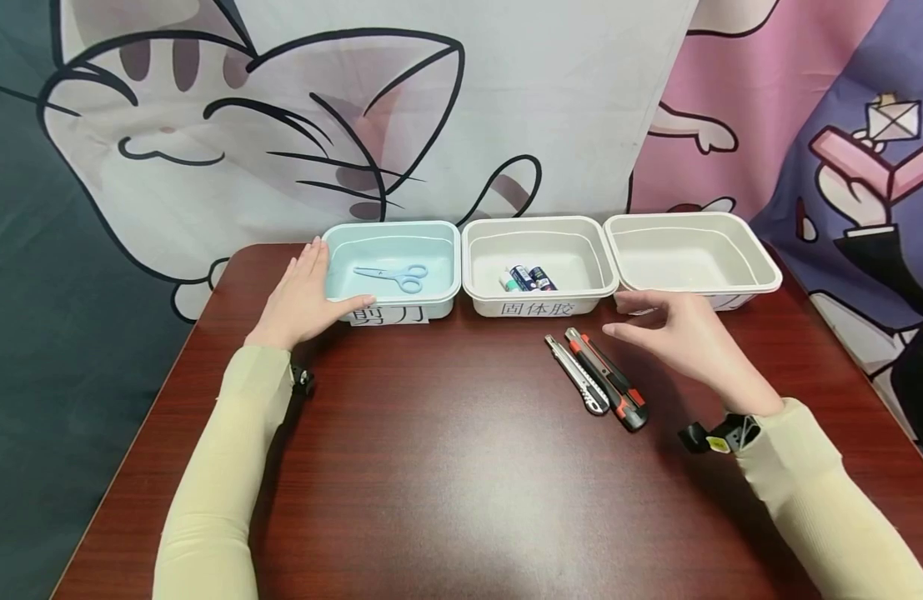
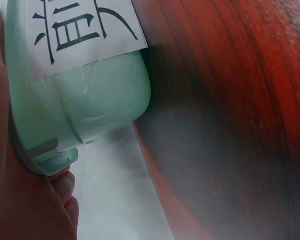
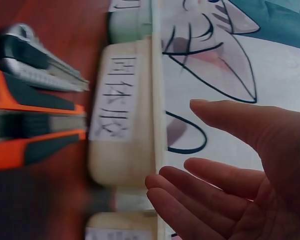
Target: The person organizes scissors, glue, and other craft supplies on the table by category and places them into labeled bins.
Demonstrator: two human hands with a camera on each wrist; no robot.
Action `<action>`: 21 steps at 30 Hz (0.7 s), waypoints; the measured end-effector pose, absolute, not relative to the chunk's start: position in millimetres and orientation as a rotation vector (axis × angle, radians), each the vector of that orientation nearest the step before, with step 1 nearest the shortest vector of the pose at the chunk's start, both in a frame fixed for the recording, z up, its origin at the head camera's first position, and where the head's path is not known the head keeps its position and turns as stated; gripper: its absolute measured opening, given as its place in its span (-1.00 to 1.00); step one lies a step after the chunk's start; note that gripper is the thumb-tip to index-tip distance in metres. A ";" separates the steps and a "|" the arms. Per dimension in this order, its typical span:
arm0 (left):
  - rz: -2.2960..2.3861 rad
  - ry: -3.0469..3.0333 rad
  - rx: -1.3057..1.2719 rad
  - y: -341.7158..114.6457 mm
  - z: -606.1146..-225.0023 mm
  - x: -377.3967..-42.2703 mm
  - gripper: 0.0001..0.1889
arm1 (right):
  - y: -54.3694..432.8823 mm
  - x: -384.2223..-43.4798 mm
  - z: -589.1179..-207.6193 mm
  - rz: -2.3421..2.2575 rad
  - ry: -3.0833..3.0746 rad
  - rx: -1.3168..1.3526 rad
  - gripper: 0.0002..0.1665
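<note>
My left hand point(image 1: 299, 296) rests at the left end of a light blue bin point(image 1: 449, 250), fingers straight along its side and thumb over the front rim. Blue scissors point(image 1: 408, 277) lie inside that bin. On the right, my hand point(image 1: 679, 329) is held above the table in front of the right cream bin point(image 1: 761, 267), thumb and fingers apart, nothing between them. Left of it lie a slim grey utility knife point(image 1: 579, 375) and a larger orange-and-black utility knife point(image 1: 607, 379), side by side. In the right wrist view the orange-and-black knife point(image 3: 35, 120) appears blurred.
A cream bin point(image 1: 604, 271) between the other two holds three small glue sticks point(image 1: 527, 279). White paper labels point(image 1: 538, 309) with Chinese characters are on the bin fronts. The bins stand in a row at the back of a brown wooden table point(image 1: 431, 467), before a printed cloth point(image 1: 574, 100).
</note>
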State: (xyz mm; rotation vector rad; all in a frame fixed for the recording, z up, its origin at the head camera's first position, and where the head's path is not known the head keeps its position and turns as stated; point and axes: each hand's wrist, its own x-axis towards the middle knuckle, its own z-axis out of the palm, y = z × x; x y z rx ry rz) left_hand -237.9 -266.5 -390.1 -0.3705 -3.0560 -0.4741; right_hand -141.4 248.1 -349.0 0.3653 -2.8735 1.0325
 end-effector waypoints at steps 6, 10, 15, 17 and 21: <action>-0.482 -3.060 -0.370 -266.8 -390.3 -238.0 0.35 | 248.1 -140.3 -372.5 0.957 -2.937 0.414 -0.39; -0.486 -3.062 -0.367 -267.0 -390.4 -238.1 0.34 | 248.0 -139.7 -384.8 0.983 -2.991 0.412 -0.42; -0.490 -3.065 -0.365 -267.3 -390.7 -238.7 0.34 | 247.9 -138.9 -394.1 0.998 -3.036 0.426 -0.43; -0.490 -3.068 -0.363 -267.5 -390.7 -238.7 0.34 | 247.9 -138.2 -396.4 0.994 -3.047 0.431 -0.43; -0.486 -3.072 -0.361 -267.7 -390.7 -238.7 0.34 | 247.3 -136.9 -399.3 0.969 -3.070 0.430 -0.46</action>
